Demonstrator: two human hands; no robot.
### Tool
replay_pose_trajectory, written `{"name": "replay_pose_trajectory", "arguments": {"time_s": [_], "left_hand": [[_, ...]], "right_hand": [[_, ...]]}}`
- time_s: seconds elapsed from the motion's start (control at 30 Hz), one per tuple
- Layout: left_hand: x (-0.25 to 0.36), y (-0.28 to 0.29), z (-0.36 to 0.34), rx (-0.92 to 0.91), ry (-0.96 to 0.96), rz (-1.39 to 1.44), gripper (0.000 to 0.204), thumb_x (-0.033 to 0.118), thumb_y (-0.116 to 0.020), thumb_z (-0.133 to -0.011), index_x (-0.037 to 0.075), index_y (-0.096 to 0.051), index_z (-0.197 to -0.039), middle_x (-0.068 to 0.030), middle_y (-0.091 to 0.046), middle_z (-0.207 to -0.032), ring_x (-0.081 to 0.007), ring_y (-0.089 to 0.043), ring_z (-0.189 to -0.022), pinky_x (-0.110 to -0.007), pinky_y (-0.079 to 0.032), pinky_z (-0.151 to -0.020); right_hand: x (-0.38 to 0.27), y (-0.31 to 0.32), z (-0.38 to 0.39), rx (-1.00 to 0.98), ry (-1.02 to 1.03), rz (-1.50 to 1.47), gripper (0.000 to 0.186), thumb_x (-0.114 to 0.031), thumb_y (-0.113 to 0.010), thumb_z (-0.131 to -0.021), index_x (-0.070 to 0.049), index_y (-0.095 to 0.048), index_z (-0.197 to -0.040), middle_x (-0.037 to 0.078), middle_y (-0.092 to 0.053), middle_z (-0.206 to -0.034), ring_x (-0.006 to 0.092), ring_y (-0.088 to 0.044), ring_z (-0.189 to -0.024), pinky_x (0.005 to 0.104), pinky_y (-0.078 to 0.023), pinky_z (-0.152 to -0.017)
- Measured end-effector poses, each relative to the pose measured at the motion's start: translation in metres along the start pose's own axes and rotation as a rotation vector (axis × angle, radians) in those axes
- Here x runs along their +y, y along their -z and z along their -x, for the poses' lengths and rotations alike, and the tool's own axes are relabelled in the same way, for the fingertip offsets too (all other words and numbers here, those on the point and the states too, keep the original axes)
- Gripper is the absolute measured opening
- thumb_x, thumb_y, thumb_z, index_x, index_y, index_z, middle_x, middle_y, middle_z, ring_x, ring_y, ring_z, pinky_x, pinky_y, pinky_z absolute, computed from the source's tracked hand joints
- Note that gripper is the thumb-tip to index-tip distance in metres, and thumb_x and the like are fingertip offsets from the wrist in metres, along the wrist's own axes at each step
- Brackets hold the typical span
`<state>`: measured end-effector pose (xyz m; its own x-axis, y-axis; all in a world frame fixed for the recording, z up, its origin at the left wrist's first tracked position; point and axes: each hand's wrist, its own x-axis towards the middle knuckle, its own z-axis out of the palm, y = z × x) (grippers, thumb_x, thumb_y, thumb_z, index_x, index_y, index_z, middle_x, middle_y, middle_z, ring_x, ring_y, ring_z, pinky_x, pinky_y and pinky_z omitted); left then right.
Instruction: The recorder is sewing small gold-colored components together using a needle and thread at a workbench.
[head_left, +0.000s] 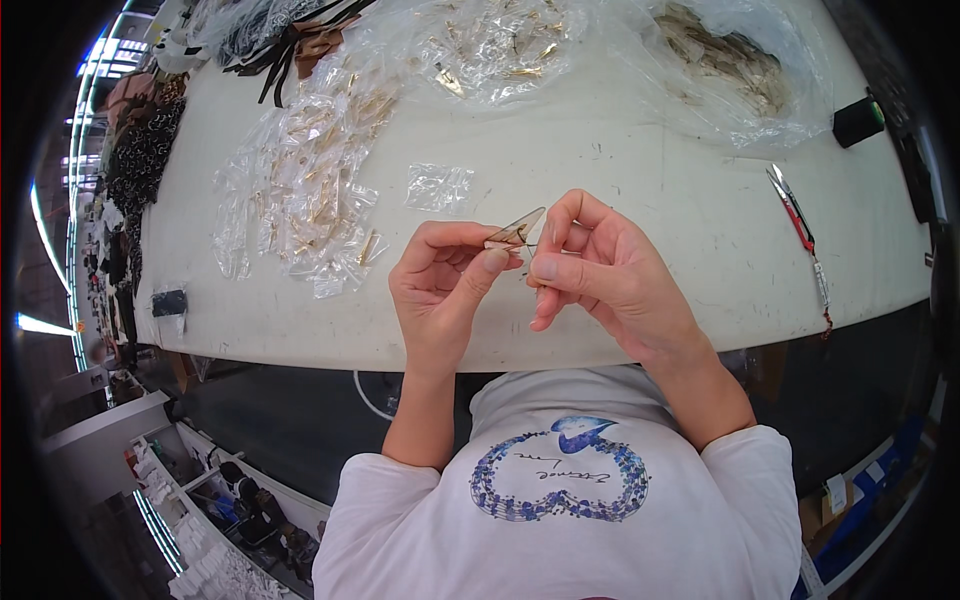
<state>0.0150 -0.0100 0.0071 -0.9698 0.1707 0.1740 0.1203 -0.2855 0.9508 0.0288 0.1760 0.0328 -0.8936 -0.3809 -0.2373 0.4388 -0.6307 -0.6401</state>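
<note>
Above the near part of the table, my left hand [440, 290] pinches a pointed, see-through brownish piece [522, 226] between thumb and fingers. Its tip slants up to the right. A thin dark strand [530, 246] runs from that piece toward my right hand [615, 265]. The thumb and index finger of my right hand are pressed together on the strand's end, while the other fingers curl loosely. Exactly what lies between the right fingertips is too small to make out. Just beyond my left hand lies a small transparent plastic bag [440, 187].
Many small bags with gold-coloured pieces [315, 200] cover the table's left side; more gold pieces [500, 60] lie at the back. A large plastic bag holds brownish pieces [725, 65]. At right are red-handled scissors [803, 222] and a black thread spool [858, 122].
</note>
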Motion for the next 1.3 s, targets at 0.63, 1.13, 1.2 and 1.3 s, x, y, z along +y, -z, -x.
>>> {"name": "replay_pose_trajectory", "arguments": {"time_s": [0.63,1.13,1.2,1.3], "left_hand": [[-0.001,0.0,-0.001,0.008,0.028,-0.097,0.017,-0.004,-0.066,-0.09,-0.003,-0.06,-0.105,-0.0128,-0.07,-0.095,-0.016,-0.068,-0.086,-0.027,-0.055,-0.078],[-0.013,0.008,0.0,-0.169,0.654,0.781,0.009,0.015,-0.059,-0.096,0.006,-0.057,-0.099,-0.0074,-0.066,-0.09,-0.0073,-0.059,-0.07,-0.023,-0.05,-0.064],[-0.016,0.01,0.002,-0.078,0.764,1.097,0.01,0.013,-0.056,-0.098,0.005,-0.057,-0.103,-0.008,-0.063,-0.094,-0.0087,-0.055,-0.073,-0.024,-0.049,-0.065],[-0.009,0.019,0.0,-0.088,0.678,1.17,0.014,0.011,-0.054,-0.098,0.005,-0.058,-0.11,-0.0091,-0.061,-0.097,-0.0105,-0.052,-0.074,-0.026,-0.049,-0.066]], "right_hand": [[0.004,-0.002,-0.002,0.102,0.172,0.05,0.016,-0.008,-0.063,-0.094,-0.003,-0.051,-0.103,0.009,-0.064,-0.096,0.0142,-0.067,-0.083,0.0305,-0.059,-0.076],[0.003,0.008,-0.003,0.189,0.628,1.13,0.014,0.001,-0.064,-0.081,-0.005,-0.063,-0.094,0.007,-0.063,-0.091,0.0253,-0.06,-0.084,0.033,-0.047,-0.075],[0.002,0.011,-0.002,0.225,0.648,1.256,0.014,0.001,-0.064,-0.081,-0.005,-0.062,-0.094,0.007,-0.063,-0.09,0.0257,-0.059,-0.082,0.0323,-0.047,-0.074],[-0.005,0.023,0.0,0.261,0.688,1.381,0.012,0.0,-0.063,-0.085,-0.003,-0.06,-0.095,0.007,-0.061,-0.088,0.0205,-0.058,-0.08,0.0304,-0.047,-0.075]]}}
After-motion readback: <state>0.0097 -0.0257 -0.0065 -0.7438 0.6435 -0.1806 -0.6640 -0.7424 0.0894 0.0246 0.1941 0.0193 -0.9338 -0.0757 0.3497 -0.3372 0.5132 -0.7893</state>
